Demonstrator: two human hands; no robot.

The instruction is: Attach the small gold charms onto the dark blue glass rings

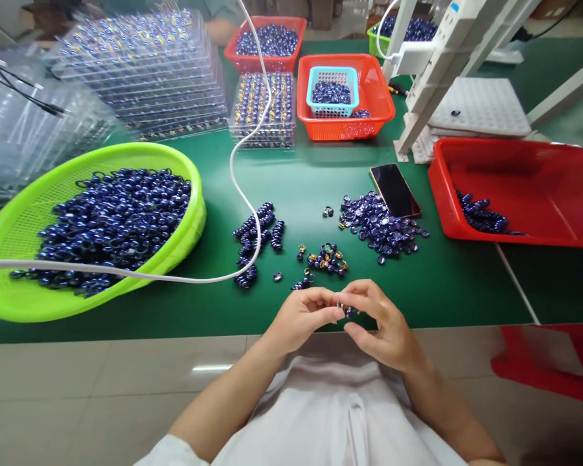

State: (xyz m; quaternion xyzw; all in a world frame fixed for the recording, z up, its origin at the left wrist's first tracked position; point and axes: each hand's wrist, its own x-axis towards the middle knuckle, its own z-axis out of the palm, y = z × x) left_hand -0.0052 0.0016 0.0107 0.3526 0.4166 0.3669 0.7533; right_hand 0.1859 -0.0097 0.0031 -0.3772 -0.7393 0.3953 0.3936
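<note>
Just over the table's front edge, my left hand (301,316) pinches a small dark-blue and yellow part (348,309) between thumb and fingertips. My right hand (383,321) curves around the same part from the other side, its fingers closed in on it and partly hiding it. Directly beyond my hands lies a small heap of similar blue and yellow pieces (328,259). Farther right is a pile of loose shiny dark-blue caps (381,226). To the left, several stacked rows of dark-blue pieces (245,226) rest on the green table (199,310).
A lime-green basket (197,194) of dark-blue looped pieces stands left. A phone (395,189) touches the cap pile. Red baskets stand at right (534,188) and back (344,133). Clear trays (175,84) are stacked behind. A white cable (236,175) hangs across the table.
</note>
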